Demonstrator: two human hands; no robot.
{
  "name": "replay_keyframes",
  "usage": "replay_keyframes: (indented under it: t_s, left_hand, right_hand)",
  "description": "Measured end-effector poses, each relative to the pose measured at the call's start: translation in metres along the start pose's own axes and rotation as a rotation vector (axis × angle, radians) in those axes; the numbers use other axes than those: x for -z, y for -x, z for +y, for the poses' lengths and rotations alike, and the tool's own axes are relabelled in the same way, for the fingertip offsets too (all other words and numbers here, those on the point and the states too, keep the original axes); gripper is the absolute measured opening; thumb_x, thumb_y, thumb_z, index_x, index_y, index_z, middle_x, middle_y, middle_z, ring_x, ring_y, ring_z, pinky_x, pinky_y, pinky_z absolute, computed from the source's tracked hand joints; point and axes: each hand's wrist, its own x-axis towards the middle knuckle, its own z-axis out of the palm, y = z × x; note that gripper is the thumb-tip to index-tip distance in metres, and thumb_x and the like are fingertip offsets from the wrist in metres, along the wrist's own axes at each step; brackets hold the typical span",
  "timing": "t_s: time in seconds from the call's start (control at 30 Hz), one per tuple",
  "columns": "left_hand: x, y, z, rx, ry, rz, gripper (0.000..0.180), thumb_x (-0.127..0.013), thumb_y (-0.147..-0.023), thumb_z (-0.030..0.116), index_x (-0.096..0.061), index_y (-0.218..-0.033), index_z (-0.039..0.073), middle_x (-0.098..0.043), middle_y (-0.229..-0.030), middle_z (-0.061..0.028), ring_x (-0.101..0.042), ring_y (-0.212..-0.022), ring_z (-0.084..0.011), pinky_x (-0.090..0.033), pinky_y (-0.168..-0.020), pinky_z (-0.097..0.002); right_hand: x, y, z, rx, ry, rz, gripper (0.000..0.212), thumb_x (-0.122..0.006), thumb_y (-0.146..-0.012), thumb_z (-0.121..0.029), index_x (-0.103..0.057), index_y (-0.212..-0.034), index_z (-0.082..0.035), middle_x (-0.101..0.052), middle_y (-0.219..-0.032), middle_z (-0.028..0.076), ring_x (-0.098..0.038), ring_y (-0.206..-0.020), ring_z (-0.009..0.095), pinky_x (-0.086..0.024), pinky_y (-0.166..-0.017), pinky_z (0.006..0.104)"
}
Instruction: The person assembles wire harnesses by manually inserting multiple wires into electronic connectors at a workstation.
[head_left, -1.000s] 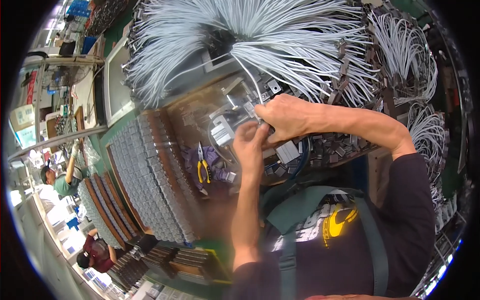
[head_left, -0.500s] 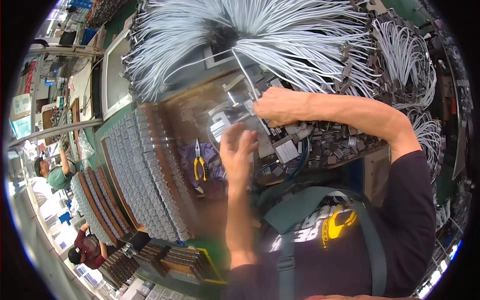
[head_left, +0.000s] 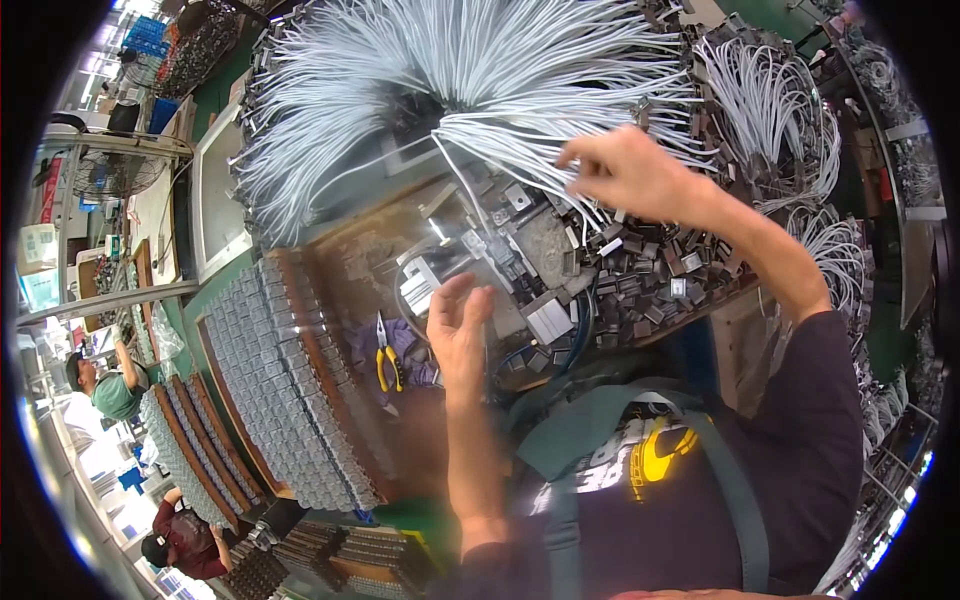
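A white cable (head_left: 466, 188) is meeting the metal fixture (head_left: 506, 262). Left grip (head_left: 459, 335) (half-open, seemingly empty) is hovering before the fixture, right grip (head_left: 640, 178) likewise to its right, both clear of that cable.

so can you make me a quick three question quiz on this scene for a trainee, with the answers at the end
1. True or false: the yellow-handled pliers lie on the purple cloth.
2. Which of the wearer's hands is nearer the large fan of white cables?
3. Seen from the pliers, the rows of small grey blocks are on which side of the picture?
a) left
b) right
c) straight above

Key:
1. True.
2. The right hand.
3. a) left.
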Motion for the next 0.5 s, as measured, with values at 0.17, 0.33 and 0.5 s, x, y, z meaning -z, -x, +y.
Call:
replay_keyframes:
  t_s: [0.17, 0.33, 0.5]
  left_hand:
    - [-0.014, -0.001, 0.001, 0.019, 0.010, -0.053, 0.040, -0.070, -0.100, 0.025, -0.059, -0.129, -0.001, -0.064, -0.129, -0.0134, -0.068, -0.112, -0.0238, -0.056, -0.097, -0.0381]
    - [-0.014, 0.003, -0.003, 0.004, -0.010, -0.100, 0.040, -0.070, -0.100, 0.023, -0.059, -0.128, -0.001, -0.064, -0.129, -0.0138, -0.068, -0.112, -0.0235, -0.055, -0.097, -0.0371]
    - [-0.006, 0.005, -0.011, -0.004, 0.015, -0.088, 0.038, -0.071, -0.100, 0.023, -0.059, -0.128, -0.001, -0.065, -0.128, -0.0139, -0.068, -0.111, -0.0237, -0.055, -0.096, -0.0368]
  right_hand:
    - [-0.040, 0.045, 0.000, 0.405, 0.967, -0.340, 0.049, -0.080, -0.072, -0.025, -0.065, -0.112, 0.000, -0.065, -0.095, 0.005, -0.058, -0.100, 0.022, -0.044, -0.089, 0.0341]
    - [-0.033, 0.051, 0.032, 0.450, 1.101, -0.230, 0.015, -0.067, -0.078, -0.018, -0.066, -0.090, -0.008, -0.060, -0.090, 0.003, -0.056, -0.096, 0.019, -0.043, -0.090, 0.0326]
    - [-0.025, 0.050, 0.023, 0.476, 1.169, -0.302, 0.016, -0.067, -0.078, -0.016, -0.067, -0.092, -0.007, -0.059, -0.092, 0.003, -0.056, -0.098, 0.019, -0.043, -0.089, 0.0314]
